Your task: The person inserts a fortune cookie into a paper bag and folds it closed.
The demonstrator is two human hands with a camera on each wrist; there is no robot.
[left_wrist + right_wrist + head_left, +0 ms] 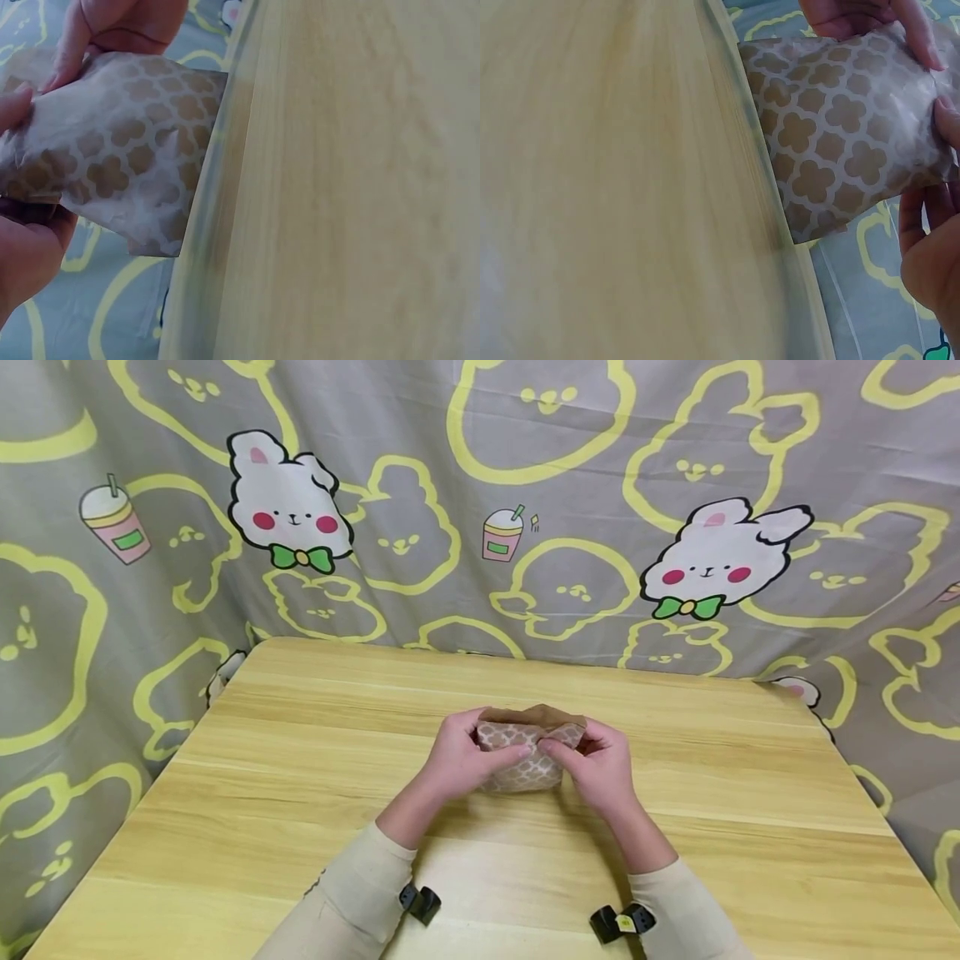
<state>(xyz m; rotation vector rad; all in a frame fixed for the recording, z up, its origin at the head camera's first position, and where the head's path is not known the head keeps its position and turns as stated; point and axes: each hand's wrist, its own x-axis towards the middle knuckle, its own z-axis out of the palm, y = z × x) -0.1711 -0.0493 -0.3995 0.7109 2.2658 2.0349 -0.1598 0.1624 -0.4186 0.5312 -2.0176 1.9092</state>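
Both hands hold a small brown paper bag [525, 774] with a white lattice pattern, upright over the middle of the table. My left hand [459, 762] grips its left upper side, thumb across the patterned front and fingers mostly hidden behind. On the opposite side my right hand [602, 770] pinches the upper edge, its thumb near the left thumb. Plain brown paper stands up along the bag's top, creased. In the left wrist view the patterned front [120, 161] looks wrinkled near the thumbs. The right wrist view shows the bag's flat lower end [810, 150]. Its inside is hidden.
A light wood-grain table [300, 827] lies under the hands. Behind and beside it hangs a grey curtain [420, 410] printed with yellow outlines and white rabbits. Small black devices are strapped at the left wrist [420, 904] and right wrist [622, 922].
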